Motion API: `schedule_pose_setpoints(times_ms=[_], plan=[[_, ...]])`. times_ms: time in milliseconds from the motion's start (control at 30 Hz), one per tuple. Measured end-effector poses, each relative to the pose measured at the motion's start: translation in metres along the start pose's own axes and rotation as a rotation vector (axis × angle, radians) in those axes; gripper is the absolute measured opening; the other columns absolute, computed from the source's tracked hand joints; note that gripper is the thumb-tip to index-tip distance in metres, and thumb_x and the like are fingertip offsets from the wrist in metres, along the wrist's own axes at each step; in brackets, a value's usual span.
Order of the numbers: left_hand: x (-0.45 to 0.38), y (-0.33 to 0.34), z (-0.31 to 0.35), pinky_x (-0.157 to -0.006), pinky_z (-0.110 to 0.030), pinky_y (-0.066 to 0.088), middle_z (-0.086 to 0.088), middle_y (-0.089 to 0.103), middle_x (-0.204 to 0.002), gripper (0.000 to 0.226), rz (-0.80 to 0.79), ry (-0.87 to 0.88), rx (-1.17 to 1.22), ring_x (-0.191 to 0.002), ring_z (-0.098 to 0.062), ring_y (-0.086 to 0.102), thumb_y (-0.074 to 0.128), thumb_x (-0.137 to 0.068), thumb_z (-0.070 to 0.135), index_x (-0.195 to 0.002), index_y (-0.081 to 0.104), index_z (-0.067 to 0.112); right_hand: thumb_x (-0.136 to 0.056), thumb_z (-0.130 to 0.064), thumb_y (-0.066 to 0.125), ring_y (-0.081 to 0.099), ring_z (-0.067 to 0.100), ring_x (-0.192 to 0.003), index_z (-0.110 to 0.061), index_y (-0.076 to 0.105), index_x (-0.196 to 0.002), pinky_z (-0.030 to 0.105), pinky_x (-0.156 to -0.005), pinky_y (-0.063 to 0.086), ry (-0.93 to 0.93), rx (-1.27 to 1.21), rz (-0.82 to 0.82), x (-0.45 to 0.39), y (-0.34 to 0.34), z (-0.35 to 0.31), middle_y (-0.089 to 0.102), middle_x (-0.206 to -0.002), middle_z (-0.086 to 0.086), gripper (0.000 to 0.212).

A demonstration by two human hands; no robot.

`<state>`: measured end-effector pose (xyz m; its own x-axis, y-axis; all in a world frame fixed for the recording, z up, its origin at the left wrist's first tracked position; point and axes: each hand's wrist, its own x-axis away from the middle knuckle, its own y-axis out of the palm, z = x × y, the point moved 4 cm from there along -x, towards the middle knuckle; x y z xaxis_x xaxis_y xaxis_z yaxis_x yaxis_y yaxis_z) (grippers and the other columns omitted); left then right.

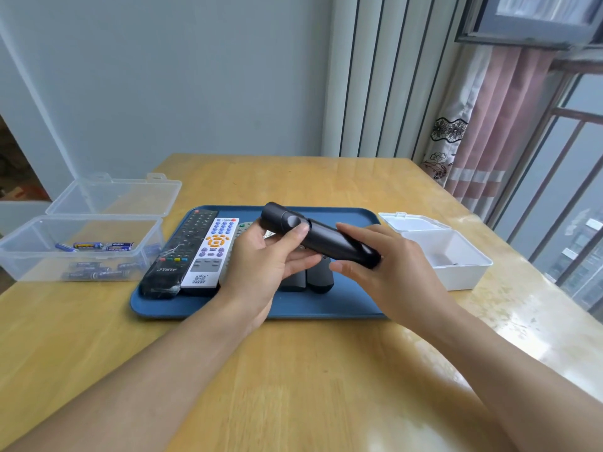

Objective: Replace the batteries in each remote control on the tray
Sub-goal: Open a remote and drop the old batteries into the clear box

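Above the blue tray [342,308] you hold a round black remote [321,238] up in the air with both hands. It lies slanted, with its far end up to the left and its near end down to the right. Your left hand [264,265] grips the far half, with the thumb pressed on top and the fingers curled under it. Your right hand [388,265] grips the near end, with the fingers wrapped over it and the thumb below.

On the tray, at the left side, a long black remote [182,252] lies face up. Just beside it on the right lies a white remote [212,252] with blue and orange buttons. A grey remote [243,227] peeks out next to that one, mostly hidden by your left hand. Two more dark remotes [306,282] lie under your hands, and you can only see their near ends.

Left of the tray sits a clear box [81,243] with its lid open, and blue batteries [94,246] lie inside it. Right of the tray sits a white box [453,256], also with its lid open. All of it rests on a wooden table [310,370]. A pink curtain [483,132] hangs at the far right by the window
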<state>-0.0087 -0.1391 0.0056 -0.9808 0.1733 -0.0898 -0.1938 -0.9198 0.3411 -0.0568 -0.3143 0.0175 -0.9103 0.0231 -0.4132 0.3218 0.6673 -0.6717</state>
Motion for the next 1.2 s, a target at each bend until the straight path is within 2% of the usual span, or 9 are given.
schedule_pose_setpoints(times_ms=[233,333,433,567,667,767,900,1067,1200], plan=[[-0.008,-0.02,0.015,-0.07,-0.033,0.062,-0.012,0.072,-0.091,0.007,0.272,0.104,0.057,-0.083,-0.026,0.075,0.063,-0.099,0.013,-0.1,0.064,0.006,-0.093,-0.04,0.063,0.056,-0.003,-0.082,-0.029,0.065,-0.126,0.007,-0.072,0.038,-0.171,0.052,0.083,0.008,-0.016,-0.018,0.061,-0.086,-0.026,0.035],[-0.011,-0.029,0.019,-0.055,-0.03,0.058,-0.006,0.066,-0.076,0.015,0.37,0.046,0.176,-0.068,-0.023,0.072,0.062,-0.1,0.021,-0.09,0.064,0.009,-0.095,-0.032,0.063,0.063,-0.004,-0.06,-0.03,0.074,-0.108,0.01,-0.056,0.039,-0.169,-0.083,-0.128,0.016,-0.007,-0.026,0.065,-0.066,-0.018,0.017],[-0.011,-0.028,0.019,-0.055,-0.033,0.059,-0.012,0.063,-0.083,0.018,0.345,-0.005,0.219,-0.064,-0.025,0.072,0.061,-0.101,0.027,-0.099,0.061,0.009,-0.093,-0.036,0.067,0.058,0.007,-0.052,-0.033,0.074,-0.098,0.013,-0.053,0.039,-0.13,-0.064,-0.401,0.023,0.01,-0.028,0.066,-0.063,-0.012,0.009],[-0.008,-0.022,0.018,-0.055,-0.03,0.059,-0.011,0.069,-0.086,0.022,0.263,-0.084,0.268,-0.067,-0.024,0.073,0.056,-0.103,0.029,-0.109,0.065,0.01,-0.082,-0.056,0.073,0.049,0.011,-0.056,-0.03,0.063,-0.089,0.018,-0.053,0.033,-0.101,0.084,-0.577,0.027,0.023,-0.028,0.063,-0.061,-0.012,0.028],[-0.004,-0.013,0.015,-0.058,-0.031,0.06,-0.015,0.069,-0.095,0.036,0.161,-0.208,0.38,-0.07,-0.025,0.074,0.051,-0.105,0.027,-0.128,0.059,0.0,-0.068,-0.073,0.073,0.055,-0.001,-0.069,-0.036,0.066,-0.092,0.015,-0.057,0.035,-0.136,0.296,-0.508,0.026,0.021,-0.029,0.064,-0.072,-0.022,0.045],[-0.001,-0.007,0.012,-0.062,-0.033,0.062,-0.017,0.068,-0.102,0.032,0.097,-0.258,0.441,-0.077,-0.028,0.075,0.049,-0.106,0.022,-0.129,0.058,0.002,-0.063,-0.082,0.068,0.054,0.006,-0.071,-0.04,0.068,-0.09,0.016,-0.057,0.034,-0.209,0.248,-0.339,0.022,0.015,-0.028,0.06,-0.081,-0.02,0.05],[0.007,0.005,0.005,-0.066,-0.032,0.062,-0.013,0.068,-0.108,0.037,0.026,-0.305,0.401,-0.086,-0.024,0.073,0.052,-0.104,0.031,-0.13,0.062,0.006,-0.078,-0.07,0.064,0.055,0.004,-0.069,-0.042,0.07,-0.108,0.016,-0.058,0.042,-0.316,0.112,-0.072,0.021,0.009,-0.035,0.053,-0.092,-0.025,0.042],[0.013,0.014,-0.003,-0.064,-0.033,0.061,-0.009,0.064,-0.117,0.054,-0.048,-0.392,0.338,-0.122,-0.029,0.064,0.054,-0.1,0.045,-0.138,0.059,0.008,-0.083,-0.061,0.062,0.055,0.001,-0.085,-0.035,0.065,-0.128,0.031,-0.059,0.053,-0.39,0.233,0.008,0.023,0.017,-0.042,0.055,-0.106,-0.015,0.052],[0.013,0.014,-0.002,-0.062,-0.03,0.059,-0.009,0.062,-0.114,0.056,-0.027,-0.388,0.406,-0.107,-0.025,0.063,0.054,-0.101,0.043,-0.14,0.055,0.004,-0.084,-0.056,0.064,0.056,0.007,-0.09,-0.029,0.068,-0.127,0.031,-0.063,0.055,-0.422,0.268,0.044,0.025,0.018,-0.044,0.059,-0.105,-0.009,0.051]])
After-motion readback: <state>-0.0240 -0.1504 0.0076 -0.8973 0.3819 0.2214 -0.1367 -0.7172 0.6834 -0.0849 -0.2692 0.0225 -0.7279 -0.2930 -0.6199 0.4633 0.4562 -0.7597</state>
